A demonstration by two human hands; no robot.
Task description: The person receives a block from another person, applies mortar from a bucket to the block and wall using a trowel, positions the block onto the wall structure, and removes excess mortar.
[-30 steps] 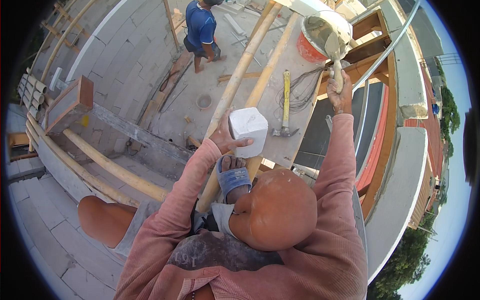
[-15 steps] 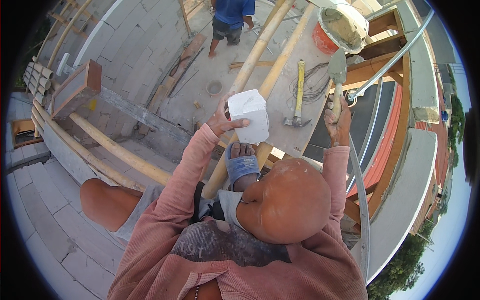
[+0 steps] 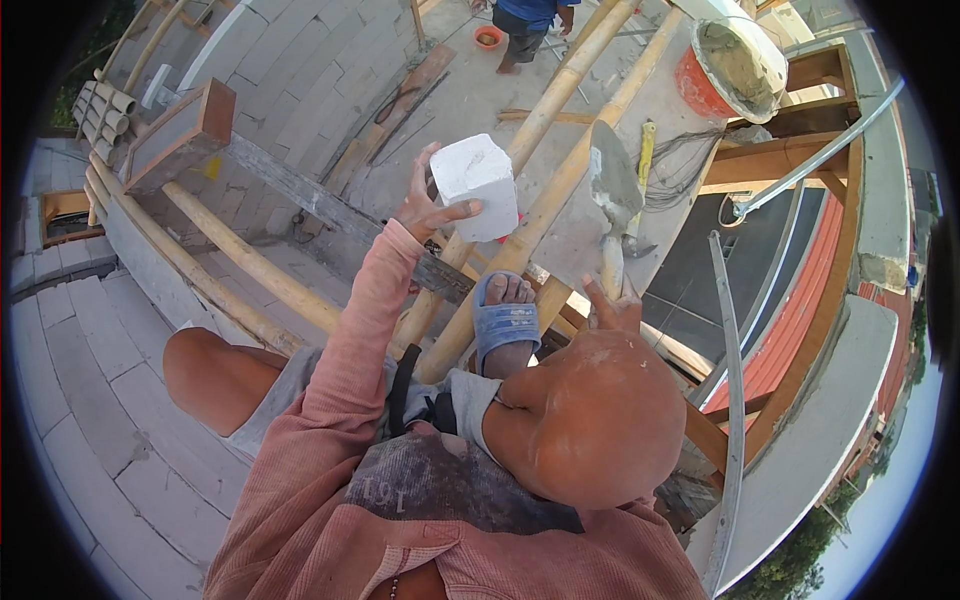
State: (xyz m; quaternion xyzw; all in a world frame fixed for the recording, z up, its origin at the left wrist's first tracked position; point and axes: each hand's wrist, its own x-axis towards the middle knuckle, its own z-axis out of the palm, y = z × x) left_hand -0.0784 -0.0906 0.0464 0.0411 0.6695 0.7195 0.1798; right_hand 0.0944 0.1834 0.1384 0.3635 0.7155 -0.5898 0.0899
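So I've got the white block (image 3: 478, 187) up in my left hand (image 3: 425, 208), fingers wrapped around its left side and thumb across the front face, gripping it firm. It's held out in front of me over the bamboo poles (image 3: 560, 150), well above the slab below. It's a chunky piece, not much longer one way than the other, but the longer side runs roughly up-down in the view, tilted a bit so the top leans left. One corner edge faces me, so I see two faces plus the top.

My right hand (image 3: 612, 312) is closed around the handle of the trowel (image 3: 612, 190). The trowel's long axis runs pretty much straight away from me, blade tip pointing toward the orange bucket (image 3: 735, 70), and there's grey mortar sitting on the blade. Block and trowel are near each other but not touching.

My foot in the blue sandal (image 3: 505, 325) rests on the poles, just below the block. A yellow-handled hammer (image 3: 643, 175) lies on the slab just past the trowel blade. Another person in a blue shirt (image 3: 535, 12) stands further off, at the top.
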